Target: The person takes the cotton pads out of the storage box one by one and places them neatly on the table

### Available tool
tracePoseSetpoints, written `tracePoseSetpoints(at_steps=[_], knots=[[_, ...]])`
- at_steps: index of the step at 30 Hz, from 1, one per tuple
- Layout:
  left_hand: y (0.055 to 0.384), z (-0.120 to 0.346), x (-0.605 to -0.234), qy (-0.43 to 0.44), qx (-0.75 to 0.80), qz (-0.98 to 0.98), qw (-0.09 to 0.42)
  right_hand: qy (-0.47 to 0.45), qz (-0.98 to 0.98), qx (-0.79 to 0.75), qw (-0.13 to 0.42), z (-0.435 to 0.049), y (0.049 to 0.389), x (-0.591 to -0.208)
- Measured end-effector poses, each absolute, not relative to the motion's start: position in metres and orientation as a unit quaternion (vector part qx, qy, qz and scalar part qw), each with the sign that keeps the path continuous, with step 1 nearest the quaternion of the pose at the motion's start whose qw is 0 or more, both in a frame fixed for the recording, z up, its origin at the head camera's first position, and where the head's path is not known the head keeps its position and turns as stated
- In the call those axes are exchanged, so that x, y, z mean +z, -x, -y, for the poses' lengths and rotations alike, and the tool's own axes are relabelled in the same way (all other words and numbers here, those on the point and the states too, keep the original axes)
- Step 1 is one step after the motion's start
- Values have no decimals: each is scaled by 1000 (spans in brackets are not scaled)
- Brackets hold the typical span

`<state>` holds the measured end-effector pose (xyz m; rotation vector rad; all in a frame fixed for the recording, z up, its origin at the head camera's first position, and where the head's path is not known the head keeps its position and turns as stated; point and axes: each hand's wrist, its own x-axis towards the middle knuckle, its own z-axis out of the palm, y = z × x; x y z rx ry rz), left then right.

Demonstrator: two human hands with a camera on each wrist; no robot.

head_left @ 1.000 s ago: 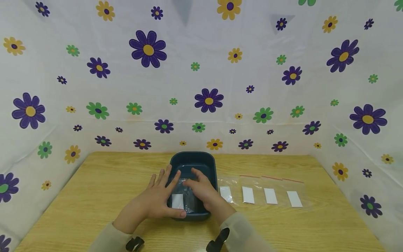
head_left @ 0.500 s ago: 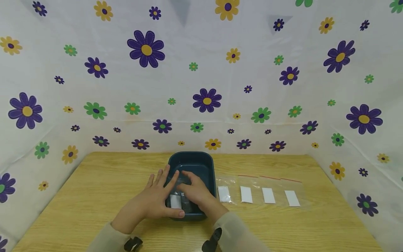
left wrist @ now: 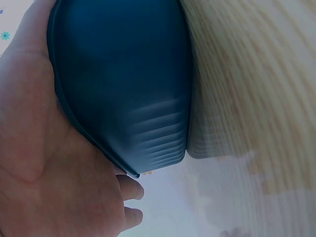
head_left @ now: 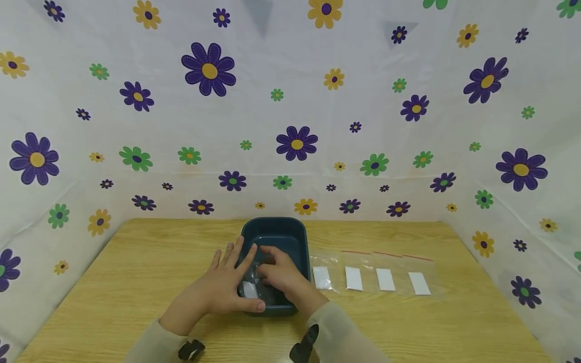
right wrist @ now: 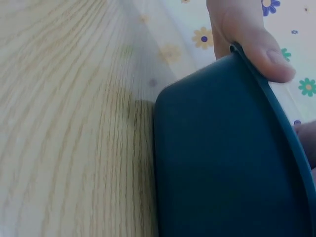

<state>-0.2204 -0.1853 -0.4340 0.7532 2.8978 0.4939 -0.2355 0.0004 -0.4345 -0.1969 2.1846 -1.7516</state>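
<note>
A dark blue rectangular bin [head_left: 290,233] stands on the table. My left hand [head_left: 222,288] rests along its left rim, fingers spread and straight, thumb over the near rim. In the left wrist view the palm [left wrist: 59,158] lies against the rim. My right hand [head_left: 285,275] reaches over the right side into the bin. Its bent thumb and fingers grip a clear zip bag [head_left: 250,290] with a white card inside, near the left wall; the bag is tilted, and the fingers partly hide it. The right wrist view shows the left thumb [right wrist: 274,61] over the rim.
To the right of the bin, several clear zip bags lie in a row on the wooden table [head_left: 150,252]. Each holds a white card, such as the nearest one [head_left: 322,278] and the farthest one [head_left: 419,283]. A flowered white cloth [head_left: 254,121] surrounds the table.
My right hand has shifted left inside the bin, its fingers bending in. The zip bag, flat before, now tilts near the left wall. The left hand stays on the rim.
</note>
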Motion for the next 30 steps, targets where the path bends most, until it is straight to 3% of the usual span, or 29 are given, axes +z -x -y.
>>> tracePoseSetpoints(at_steps=[5,9,15,20,23,30], knots=[[218,186,-431,-255,166,-951,53,101,-786,-570,217,3,235,-436],[217,186,-429,-255,169,-951,53,134,-834,-493,207,5,234,-437],[217,185,-429,-251,165,-952,52,124,-878,-442,136,3,233,-435],[219,185,-433,-242,161,-956,49,62,-846,-528,43,-3,234,-428],[218,184,-433,-241,160,-956,46,72,-812,-579,14,-9,234,-421],[219,184,-432,-249,162,-954,47,149,-850,-496,98,-33,228,-401]])
